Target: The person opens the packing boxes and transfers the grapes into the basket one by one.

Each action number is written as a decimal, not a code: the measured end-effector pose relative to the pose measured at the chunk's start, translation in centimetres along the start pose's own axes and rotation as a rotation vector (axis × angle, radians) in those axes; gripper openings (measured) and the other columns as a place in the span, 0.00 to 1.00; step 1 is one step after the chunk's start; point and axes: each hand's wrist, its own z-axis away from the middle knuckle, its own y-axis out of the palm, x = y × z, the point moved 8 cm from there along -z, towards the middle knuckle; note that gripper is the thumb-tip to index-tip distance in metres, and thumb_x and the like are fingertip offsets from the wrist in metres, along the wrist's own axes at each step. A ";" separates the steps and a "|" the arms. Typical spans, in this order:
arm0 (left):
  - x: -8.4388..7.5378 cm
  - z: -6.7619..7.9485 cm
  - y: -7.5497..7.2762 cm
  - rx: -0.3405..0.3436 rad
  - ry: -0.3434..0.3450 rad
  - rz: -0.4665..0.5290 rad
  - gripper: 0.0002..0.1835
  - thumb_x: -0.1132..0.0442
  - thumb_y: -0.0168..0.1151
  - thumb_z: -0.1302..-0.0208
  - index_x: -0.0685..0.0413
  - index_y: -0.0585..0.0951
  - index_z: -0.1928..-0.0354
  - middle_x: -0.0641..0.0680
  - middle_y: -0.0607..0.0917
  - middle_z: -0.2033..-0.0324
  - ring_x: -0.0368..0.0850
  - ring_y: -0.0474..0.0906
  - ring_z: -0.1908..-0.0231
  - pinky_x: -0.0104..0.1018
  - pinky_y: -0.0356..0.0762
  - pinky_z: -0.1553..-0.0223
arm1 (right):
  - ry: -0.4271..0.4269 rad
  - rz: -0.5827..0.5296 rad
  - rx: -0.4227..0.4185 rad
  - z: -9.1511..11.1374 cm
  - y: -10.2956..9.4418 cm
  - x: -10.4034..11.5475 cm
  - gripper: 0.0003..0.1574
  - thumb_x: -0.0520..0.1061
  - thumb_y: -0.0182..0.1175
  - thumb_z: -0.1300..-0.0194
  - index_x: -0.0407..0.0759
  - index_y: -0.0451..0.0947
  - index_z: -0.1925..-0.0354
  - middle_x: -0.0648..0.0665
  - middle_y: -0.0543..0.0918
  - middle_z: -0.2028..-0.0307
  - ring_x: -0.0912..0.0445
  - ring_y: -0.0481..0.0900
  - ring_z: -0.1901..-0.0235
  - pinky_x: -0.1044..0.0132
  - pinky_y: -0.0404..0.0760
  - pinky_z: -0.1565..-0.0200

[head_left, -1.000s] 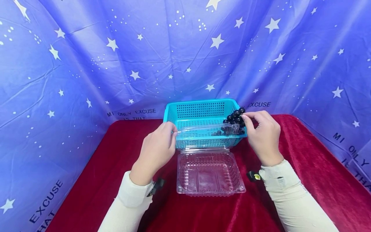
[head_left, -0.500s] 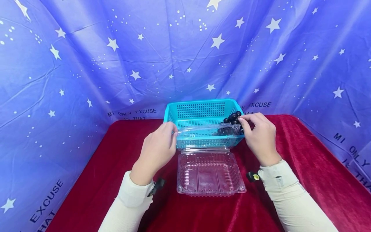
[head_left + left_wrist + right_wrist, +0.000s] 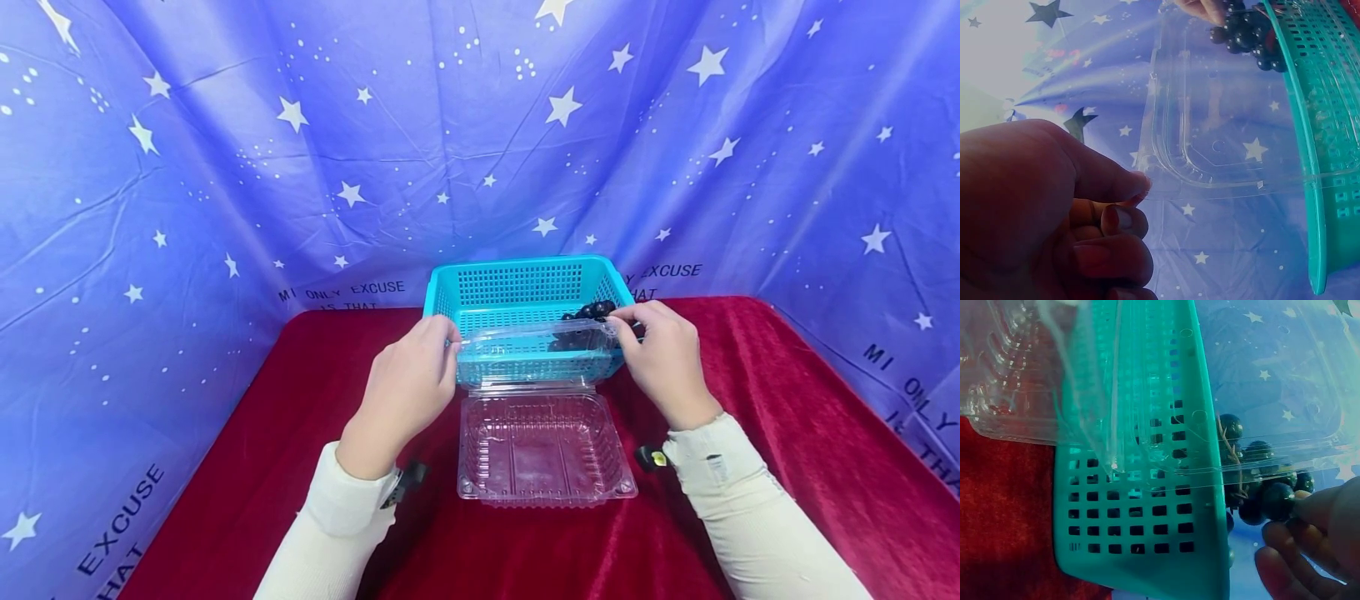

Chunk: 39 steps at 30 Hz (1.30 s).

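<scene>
A clear plastic clamshell container (image 3: 536, 454) lies opened out, its lid (image 3: 1216, 137) raised against the basket's near side. My left hand (image 3: 412, 375) pinches the lid's left corner between thumb and curled fingers. Inside the turquoise basket (image 3: 517, 271), at the right end, is a bunch of dark grapes (image 3: 597, 310), partly seen through the lid. My right hand (image 3: 667, 362) is at the basket's right end, thumb and fingers pinching the bunch. In the right wrist view the fingertips meet a grape (image 3: 1279, 501), and thin stems (image 3: 1235, 456) show beside it.
A red velvet cloth (image 3: 795, 467) covers the table under the basket and container. Behind and at both sides hangs a blue curtain (image 3: 480, 125) with white stars. Black straps with small devices (image 3: 405, 483) sit at the wrists.
My right hand has moved down and to the left, and the grapes have sunk lower into the basket behind the lid. The left hand and lid have stayed in place.
</scene>
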 end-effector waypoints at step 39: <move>0.2 -0.3 -0.7 -0.150 0.034 0.035 0.05 0.62 0.61 0.27 0.53 0.81 0.54 0.48 0.76 0.77 0.41 0.64 0.82 0.33 0.67 0.82 | -0.005 0.090 0.249 0.9 3.1 -0.9 0.10 0.48 0.70 0.32 0.47 0.92 0.55 0.43 0.90 0.62 0.46 0.84 0.67 0.47 0.77 0.63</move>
